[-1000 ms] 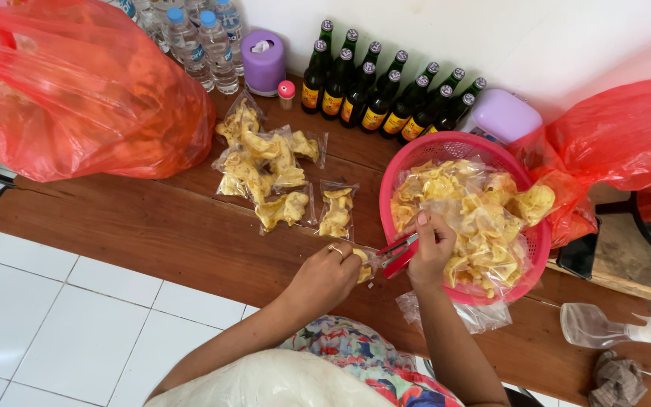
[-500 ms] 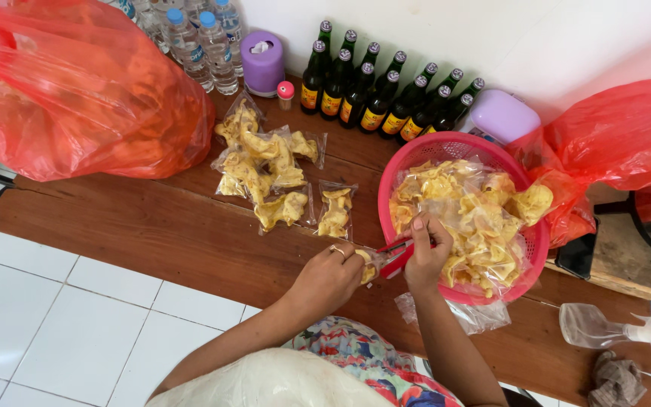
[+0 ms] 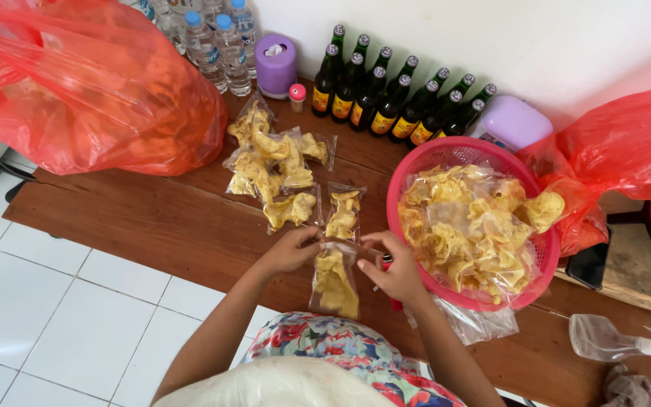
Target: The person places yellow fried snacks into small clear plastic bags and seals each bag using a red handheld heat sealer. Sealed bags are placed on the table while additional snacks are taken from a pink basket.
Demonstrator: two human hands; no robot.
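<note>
Both forearms are bare from the elbow down, with no sleeve reaching them. The left hand (image 3: 291,250) and the right hand (image 3: 399,271) wear no gloves, and no ring, watch or bracelet shows, though the wrists are small in the view and a thin band could be missed. The garment (image 3: 340,354) at the lower edge is a floral print in red, blue, green and white. Below it lies a pale cream cloth (image 3: 280,384), perhaps a headscarf.
</note>
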